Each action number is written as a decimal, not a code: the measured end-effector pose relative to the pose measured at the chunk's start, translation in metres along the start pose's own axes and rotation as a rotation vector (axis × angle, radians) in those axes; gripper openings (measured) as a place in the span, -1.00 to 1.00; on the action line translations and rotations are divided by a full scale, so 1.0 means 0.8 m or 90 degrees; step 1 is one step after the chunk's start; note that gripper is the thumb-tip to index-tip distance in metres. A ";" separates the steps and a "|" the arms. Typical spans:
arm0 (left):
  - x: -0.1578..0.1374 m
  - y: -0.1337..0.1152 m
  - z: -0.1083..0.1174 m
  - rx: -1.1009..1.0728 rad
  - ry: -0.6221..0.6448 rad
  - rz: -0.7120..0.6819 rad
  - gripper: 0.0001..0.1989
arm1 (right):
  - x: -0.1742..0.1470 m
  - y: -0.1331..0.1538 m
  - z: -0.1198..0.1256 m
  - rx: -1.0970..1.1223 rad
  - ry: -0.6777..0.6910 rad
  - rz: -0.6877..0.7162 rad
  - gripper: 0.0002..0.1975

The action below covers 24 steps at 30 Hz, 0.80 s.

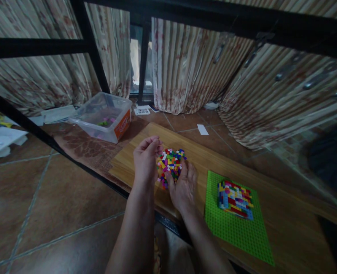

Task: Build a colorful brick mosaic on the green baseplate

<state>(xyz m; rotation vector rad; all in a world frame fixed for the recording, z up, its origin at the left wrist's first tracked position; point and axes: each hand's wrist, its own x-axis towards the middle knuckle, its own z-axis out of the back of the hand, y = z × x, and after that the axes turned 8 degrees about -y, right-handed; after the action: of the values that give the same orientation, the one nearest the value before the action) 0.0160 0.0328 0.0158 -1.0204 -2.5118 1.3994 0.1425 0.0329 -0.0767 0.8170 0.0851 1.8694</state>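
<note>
A heap of small coloured toy bricks (pixel 171 161) lies on the wooden board. Just above its left side is my left hand (pixel 147 152), with thumb and fingertips pinched together; whatever they hold is too small to make out. My right hand (pixel 185 186) rests at the heap's near right edge, fingers stretched out and thumb apart, touching the bricks. To the right, a block-shaped build of many coloured bricks (pixel 235 199) stands on a green studded baseplate (pixel 237 232).
A clear plastic box (pixel 100 127) with an orange label and a few pieces inside stands at the far left. The wooden board (pixel 294 224) runs to the right. Black metal bars (pixel 80 161) cross in front. A white paper (pixel 202 129) lies on the tiled floor by the curtains.
</note>
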 end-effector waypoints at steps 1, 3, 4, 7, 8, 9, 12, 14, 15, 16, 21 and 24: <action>0.001 0.000 0.000 0.000 -0.001 0.002 -0.82 | 0.001 0.003 -0.003 -0.004 0.002 0.008 -0.25; 0.002 -0.001 0.001 -0.001 -0.002 0.006 -0.82 | 0.002 0.007 -0.007 -0.020 0.011 0.026 -0.19; 0.003 -0.001 0.002 -0.002 -0.001 0.008 -0.82 | 0.002 0.008 -0.010 -0.030 0.015 0.035 -0.17; 0.005 -0.001 0.003 -0.008 0.001 0.011 -0.81 | 0.006 0.009 -0.015 -0.050 0.024 0.055 -0.20; 0.005 -0.001 0.003 -0.010 0.001 0.011 -0.82 | 0.009 0.008 -0.015 -0.053 0.027 0.055 -0.24; 0.005 -0.002 0.003 -0.012 0.001 0.012 -0.82 | 0.012 0.008 -0.016 -0.054 0.031 0.052 -0.29; 0.005 -0.003 0.004 -0.016 -0.004 0.018 -0.82 | 0.019 0.006 -0.014 -0.050 0.044 0.037 -0.45; 0.005 -0.003 0.005 -0.014 -0.007 0.020 -0.83 | 0.023 0.005 -0.011 -0.045 0.045 0.024 -0.53; 0.006 -0.004 0.005 -0.012 -0.008 0.019 -0.83 | 0.023 0.005 -0.010 -0.044 0.044 0.017 -0.55; 0.006 -0.004 0.005 -0.010 -0.010 0.017 -0.83 | 0.023 0.005 -0.008 -0.046 0.042 0.010 -0.56; 0.008 -0.004 0.006 -0.003 -0.016 0.017 -0.84 | 0.023 0.006 -0.006 -0.106 0.040 -0.027 -0.56; 0.008 -0.003 0.006 -0.006 -0.010 0.016 -0.84 | 0.024 0.008 -0.007 -0.141 0.030 -0.049 -0.58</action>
<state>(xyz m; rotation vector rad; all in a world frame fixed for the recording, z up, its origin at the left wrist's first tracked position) 0.0082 0.0324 0.0135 -1.0506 -2.5272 1.4092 0.1303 0.0482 -0.0689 0.6083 -0.0601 1.7886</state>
